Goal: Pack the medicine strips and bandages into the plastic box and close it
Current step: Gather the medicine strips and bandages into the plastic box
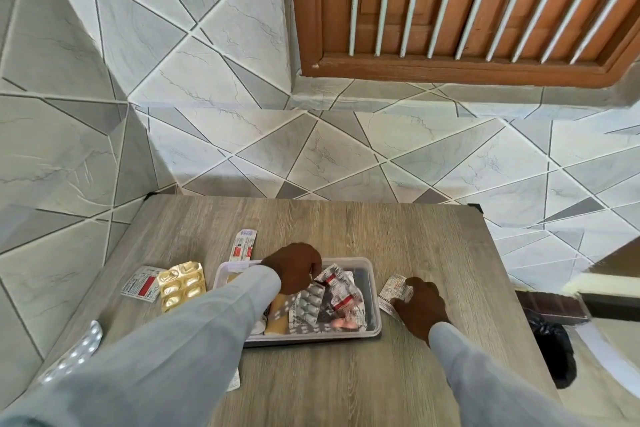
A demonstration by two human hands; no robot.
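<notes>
Open box (367, 265) at mid-counter (415, 236), partly filled with strips. Left hand (294, 269) inside it, fingers closed on a red-and-white strip (341, 284). Right hand (420, 305) beside the box, pinching a strip (394, 289) lying on the counter. Gold strip (181, 284) left of the box

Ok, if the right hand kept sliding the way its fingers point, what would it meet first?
Probably the right wall of the plastic box: the right hand, already on a crumpled strip, points up-left toward it. Depth is unclear.
</notes>
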